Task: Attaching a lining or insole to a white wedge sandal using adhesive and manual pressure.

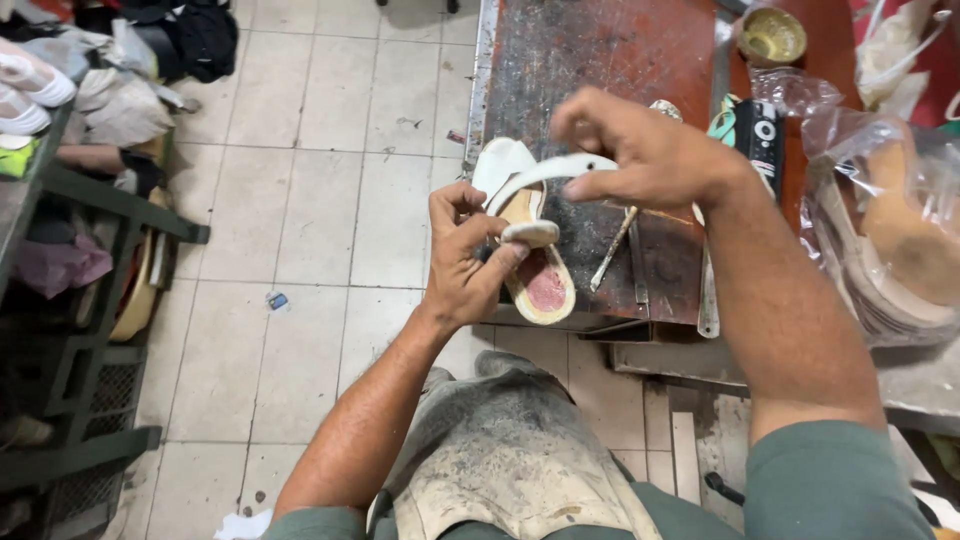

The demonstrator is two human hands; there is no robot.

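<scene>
Head view: our left hand (462, 255) pinches the sandal (535, 262) at its pale strap end, steadying it above the workbench (600, 60) edge, sole tilted up, while our right hand (640, 150) closes fingers on the white strap (545, 172), pulling it taut
</scene>
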